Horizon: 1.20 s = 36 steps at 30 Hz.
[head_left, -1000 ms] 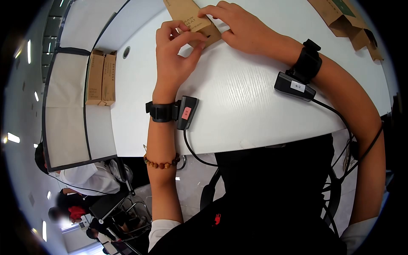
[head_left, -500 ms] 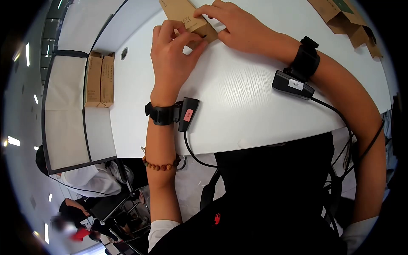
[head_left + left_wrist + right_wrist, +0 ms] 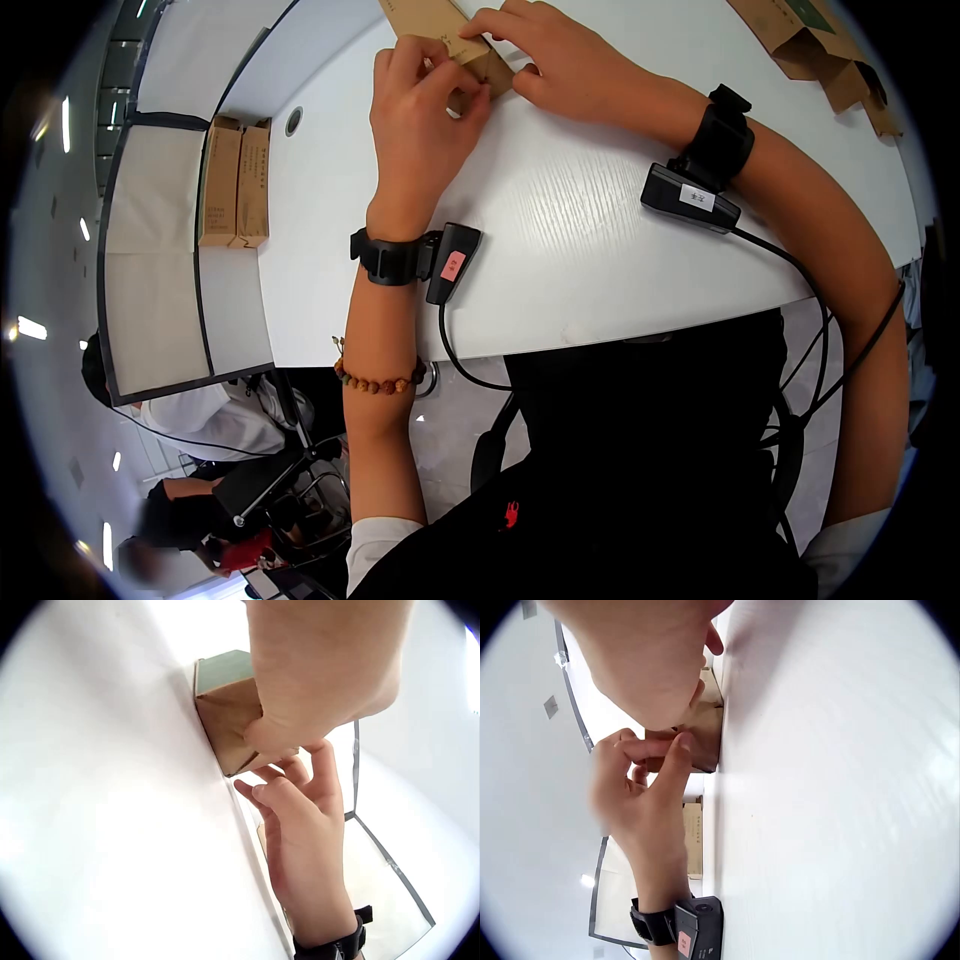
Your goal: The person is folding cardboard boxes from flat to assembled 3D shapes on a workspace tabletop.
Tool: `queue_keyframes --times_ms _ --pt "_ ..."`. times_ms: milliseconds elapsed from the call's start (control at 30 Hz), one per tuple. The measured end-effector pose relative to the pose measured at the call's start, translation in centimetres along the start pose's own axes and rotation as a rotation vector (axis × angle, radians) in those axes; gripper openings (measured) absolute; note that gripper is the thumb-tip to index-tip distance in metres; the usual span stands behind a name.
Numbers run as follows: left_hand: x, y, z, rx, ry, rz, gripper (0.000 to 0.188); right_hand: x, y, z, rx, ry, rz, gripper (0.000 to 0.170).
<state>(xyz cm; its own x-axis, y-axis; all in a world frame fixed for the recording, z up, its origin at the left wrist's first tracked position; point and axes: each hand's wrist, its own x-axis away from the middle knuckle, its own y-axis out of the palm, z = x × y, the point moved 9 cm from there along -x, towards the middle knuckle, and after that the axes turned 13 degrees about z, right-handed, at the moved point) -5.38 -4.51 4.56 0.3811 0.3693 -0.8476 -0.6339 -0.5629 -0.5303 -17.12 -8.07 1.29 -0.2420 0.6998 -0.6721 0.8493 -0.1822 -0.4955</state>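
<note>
A brown cardboard box (image 3: 425,18) lies at the top of the head view, its near end between both hands. The left hand (image 3: 428,135) has bent fingers over that end, thumb and forefinger pinching at its edge. On the box's other side, the right hand (image 3: 580,75) grips it, fingertips on the printed top and thumb low by the near corner. In the left wrist view, the box (image 3: 229,724) shows a green face, partly behind the left hand (image 3: 322,667). The right wrist view has the left thumb and forefinger meeting at the box's end (image 3: 707,739).
Two brown boxes (image 3: 222,195) stand side by side against the left partition (image 3: 155,190). At the upper right lies another box with open flaps (image 3: 800,45). A round hole (image 3: 293,121) is in the white table (image 3: 560,240). Black cables run from both wrist cameras.
The left hand has turned and shifted slightly right against the box's end, its fingers still bent. The box has slid a little left since the first frame, the right hand staying on it.
</note>
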Motion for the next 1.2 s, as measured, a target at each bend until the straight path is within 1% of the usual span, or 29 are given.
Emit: queue_keyframes --times_ms 100,300,400,500,600,700,800,900,1000,1100,1200 --pt "0.5 0.2 -1.2 0.065 -0.094 -0.011 0.021 0.1 0.0 0.1 0.002 0.011 -0.006 0.047" --pt "0.6 0.6 -1.4 0.085 -0.098 -0.019 0.021 0.1 0.1 0.4 0.035 0.022 0.007 0.049" --pt "0.3 0.2 -0.7 -0.001 -0.015 -0.029 0.014 0.1 0.0 0.2 0.034 0.009 0.004 0.049" --pt "0.1 0.1 -0.5 -0.01 0.007 -0.019 0.016 0.1 0.0 0.2 0.02 0.008 0.012 0.05" --pt "0.3 0.2 -1.0 0.017 -0.07 -0.038 0.02 0.2 0.1 0.3 0.027 0.011 0.0 0.052" --pt "0.4 0.2 -1.3 0.003 -0.096 -0.052 0.026 0.2 0.2 0.3 0.026 -0.004 -0.005 0.053" --pt "0.2 -0.1 -1.5 0.008 -0.092 -0.027 0.031 0.3 0.0 0.2 0.006 -0.004 0.009 0.054" --pt "0.0 -0.4 -1.5 0.06 -0.147 -0.008 0.036 0.3 0.0 0.3 0.015 -0.017 0.025 0.054" --pt "0.4 0.0 -2.3 0.103 -0.236 -0.06 0.035 0.3 0.1 0.5 0.001 0.003 0.008 0.054" --pt "0.5 0.0 -2.5 0.082 -0.229 -0.06 0.035 0.5 0.5 0.6 0.004 -0.005 -0.014 0.056" --pt "0.5 0.0 -2.4 0.066 -0.224 -0.055 0.036 0.4 1.4 1.3 0.086 -0.085 0.086 0.051"
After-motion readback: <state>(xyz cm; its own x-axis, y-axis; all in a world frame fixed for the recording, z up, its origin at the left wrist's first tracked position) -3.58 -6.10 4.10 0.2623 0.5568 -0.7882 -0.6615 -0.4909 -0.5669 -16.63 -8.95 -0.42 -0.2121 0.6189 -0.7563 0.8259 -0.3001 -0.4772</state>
